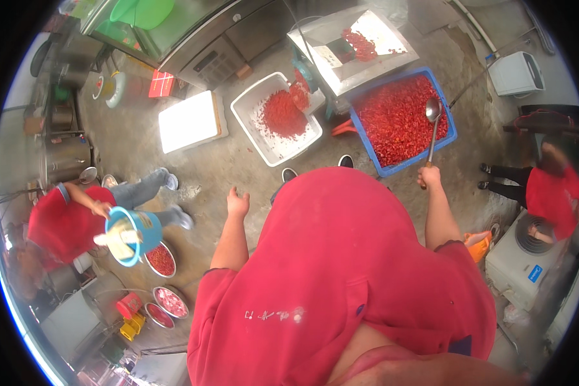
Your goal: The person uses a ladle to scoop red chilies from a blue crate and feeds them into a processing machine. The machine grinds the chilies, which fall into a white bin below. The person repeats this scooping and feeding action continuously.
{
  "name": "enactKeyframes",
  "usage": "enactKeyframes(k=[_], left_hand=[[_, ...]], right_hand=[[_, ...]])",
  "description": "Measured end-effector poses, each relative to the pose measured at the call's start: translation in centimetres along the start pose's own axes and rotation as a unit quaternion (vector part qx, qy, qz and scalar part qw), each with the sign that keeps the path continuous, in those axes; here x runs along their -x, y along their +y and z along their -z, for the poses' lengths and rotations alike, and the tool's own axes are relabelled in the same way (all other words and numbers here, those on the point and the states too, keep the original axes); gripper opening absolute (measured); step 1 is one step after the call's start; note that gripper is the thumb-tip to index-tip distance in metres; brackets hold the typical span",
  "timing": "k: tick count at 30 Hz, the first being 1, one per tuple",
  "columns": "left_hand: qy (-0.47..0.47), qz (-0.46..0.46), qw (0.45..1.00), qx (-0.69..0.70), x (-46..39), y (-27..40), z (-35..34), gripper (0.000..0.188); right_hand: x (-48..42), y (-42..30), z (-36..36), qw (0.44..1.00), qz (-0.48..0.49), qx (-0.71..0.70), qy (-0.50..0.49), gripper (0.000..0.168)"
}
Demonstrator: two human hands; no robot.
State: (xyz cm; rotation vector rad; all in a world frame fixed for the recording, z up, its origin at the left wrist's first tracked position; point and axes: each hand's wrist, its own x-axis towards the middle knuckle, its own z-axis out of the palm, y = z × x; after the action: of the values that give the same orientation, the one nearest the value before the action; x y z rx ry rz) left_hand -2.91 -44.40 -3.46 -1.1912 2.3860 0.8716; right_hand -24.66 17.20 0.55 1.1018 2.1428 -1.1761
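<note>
My right hand (429, 177) grips the wooden handle of a metal ladle (433, 111), whose bowl rests on or just over red chopped peppers (395, 118) in a blue plastic tub (385, 172). Held out over the concrete floor, my left hand (238, 202) is empty, with its fingers apart. A white plastic tub (250, 140) in front of me holds a heap of ground red paste (283, 115). Above and between the tubs stands a grinder with a metal hopper tray (337, 87); some red pieces lie in the tray and red paste shows at its outlet.
A white foam box (190, 123) lies left of the white tub. On the left a person (72, 222) carries a light-blue bucket (147, 236); metal bowls (174, 260) with red food sit nearby. Another person (552, 198) stands at the right by an air-conditioner unit (516, 270).
</note>
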Motion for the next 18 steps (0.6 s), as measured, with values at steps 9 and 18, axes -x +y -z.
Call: enactKeyframes(k=[9, 18], left_hand=[[0.003, 0.0, 0.999, 0.032, 0.7, -0.8, -0.4, 0.065], [-0.028, -0.014, 0.999, 0.029, 1.1, 3.0, 0.1, 0.065]], right_hand=[[1.0, -1.2, -4.1, 0.9, -0.152, -0.301, -0.278, 0.007], [4.7, 2.1, -2.4, 0.672, -0.12, -0.608, -0.406, 0.012]])
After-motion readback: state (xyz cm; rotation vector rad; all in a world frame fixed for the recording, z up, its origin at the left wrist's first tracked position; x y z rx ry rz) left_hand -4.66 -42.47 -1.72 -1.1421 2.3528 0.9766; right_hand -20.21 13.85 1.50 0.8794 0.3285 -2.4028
